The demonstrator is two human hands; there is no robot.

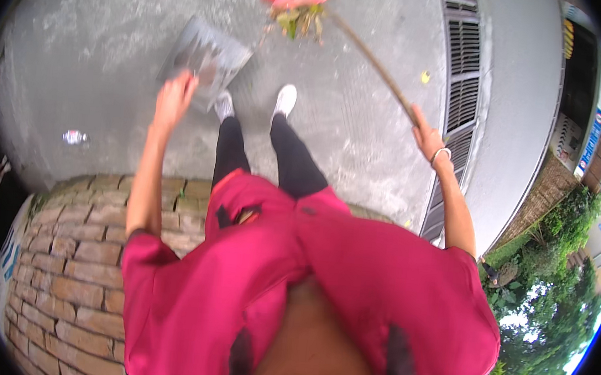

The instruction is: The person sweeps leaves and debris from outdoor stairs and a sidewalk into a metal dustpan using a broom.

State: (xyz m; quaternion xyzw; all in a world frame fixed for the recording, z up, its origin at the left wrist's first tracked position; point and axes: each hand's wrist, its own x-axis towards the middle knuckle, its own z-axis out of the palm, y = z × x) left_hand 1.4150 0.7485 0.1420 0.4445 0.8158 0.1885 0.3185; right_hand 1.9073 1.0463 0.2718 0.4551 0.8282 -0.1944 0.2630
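Note:
My left hand (175, 99) is closed at the near side of a grey, metal-looking dustpan (225, 54), which is blurred and tilted above the concrete; its grip is mostly hidden by my fingers. My right hand (428, 136) is wrapped round the long brown handle of a broom (377, 67). The handle runs forward and left to a red broom head at the top of the view. A clump of green and yellowish leaves (297, 24) shows right at the near side of that head, to the right of the dustpan.
A metal drain grate (464, 48) runs along the right, with a pale paved strip beyond it. One yellow leaf (425, 77) lies near the grate. A small plastic bottle (75, 137) lies at the left. Behind my feet is a stone-block surface (86, 269); shrubs (555, 256) grow at the right.

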